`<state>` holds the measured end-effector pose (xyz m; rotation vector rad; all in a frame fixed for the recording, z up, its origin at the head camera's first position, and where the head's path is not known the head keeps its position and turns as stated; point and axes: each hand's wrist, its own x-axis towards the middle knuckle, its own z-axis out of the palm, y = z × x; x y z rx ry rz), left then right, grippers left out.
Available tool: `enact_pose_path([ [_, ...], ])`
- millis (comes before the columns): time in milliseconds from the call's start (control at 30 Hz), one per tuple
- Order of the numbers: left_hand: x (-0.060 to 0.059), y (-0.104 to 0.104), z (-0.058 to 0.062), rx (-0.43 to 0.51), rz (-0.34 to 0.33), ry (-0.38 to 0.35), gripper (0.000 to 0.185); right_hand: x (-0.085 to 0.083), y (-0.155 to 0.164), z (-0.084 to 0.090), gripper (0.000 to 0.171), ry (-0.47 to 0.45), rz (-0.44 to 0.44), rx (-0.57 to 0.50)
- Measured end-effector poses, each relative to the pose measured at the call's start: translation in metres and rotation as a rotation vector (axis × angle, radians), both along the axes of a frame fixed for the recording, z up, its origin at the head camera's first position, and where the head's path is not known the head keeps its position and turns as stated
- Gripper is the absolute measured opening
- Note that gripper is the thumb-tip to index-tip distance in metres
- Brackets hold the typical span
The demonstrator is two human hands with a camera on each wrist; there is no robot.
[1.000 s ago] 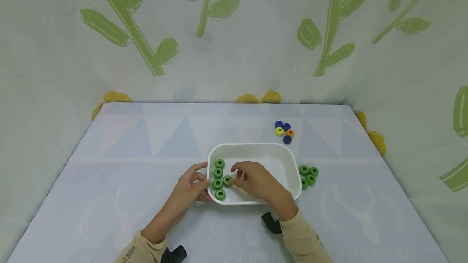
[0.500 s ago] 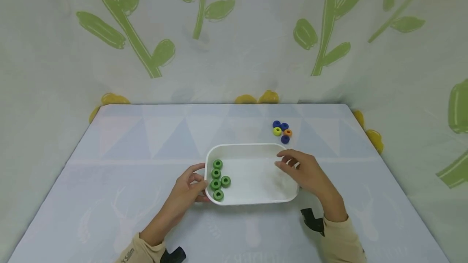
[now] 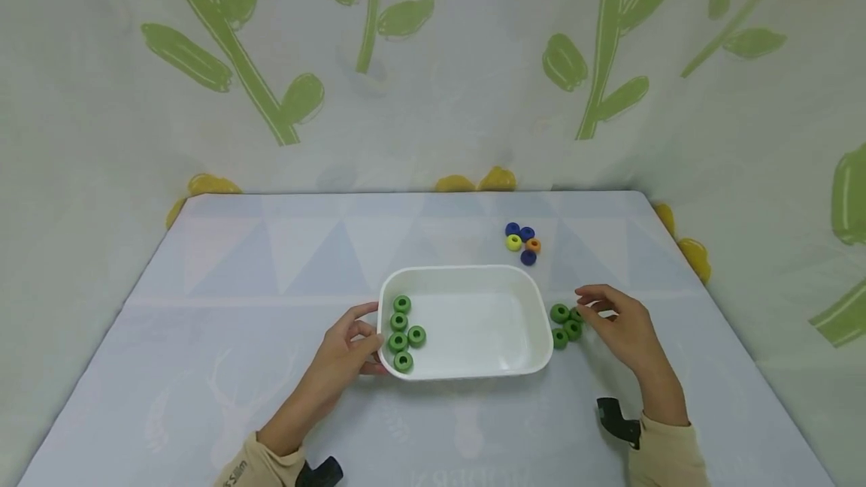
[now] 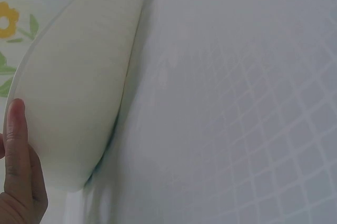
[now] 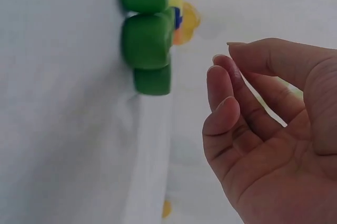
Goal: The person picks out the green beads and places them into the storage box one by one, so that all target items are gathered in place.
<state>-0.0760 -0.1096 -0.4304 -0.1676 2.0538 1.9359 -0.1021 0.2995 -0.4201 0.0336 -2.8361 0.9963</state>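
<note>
**Right hand poised beside loose green rings**

My right hand (image 3: 625,329) hovers with fingers (image 5: 224,95) loosely curled and holding nothing, fingertips just beside a small cluster of green rings (image 3: 567,324) lying on the table (image 3: 237,261), just off the right end of the white tray (image 3: 473,276). My left hand (image 3: 348,348) grips the tray's left end, thumb (image 4: 16,140) against the outer wall. Five more green rings (image 3: 403,333) lie inside the tray at its left end. Blue, yellow and orange rings (image 3: 521,243) sit behind the tray. I judge the rings light, stiff and smooth, best pinched across the outer rim between thumb and forefinger.
</note>
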Motion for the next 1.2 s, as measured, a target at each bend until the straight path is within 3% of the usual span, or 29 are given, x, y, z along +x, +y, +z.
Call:
enact_pose_path([
  [367,-0.002,0.001,0.0,0.003,0.0,0.0,0.056,0.005,0.018,-0.017,0.034,-0.07,-0.027,-0.038],
  [833,-0.001,-0.001,-0.001,0.001,0.007,0.003,0.055,-0.003,0.017,-0.027,0.04,-0.174,-0.032,-0.016],
  [1200,-0.001,0.0,-0.003,-0.008,0.01,0.009,0.056,-0.007,0.016,-0.031,0.04,-0.183,-0.027,0.001],
])
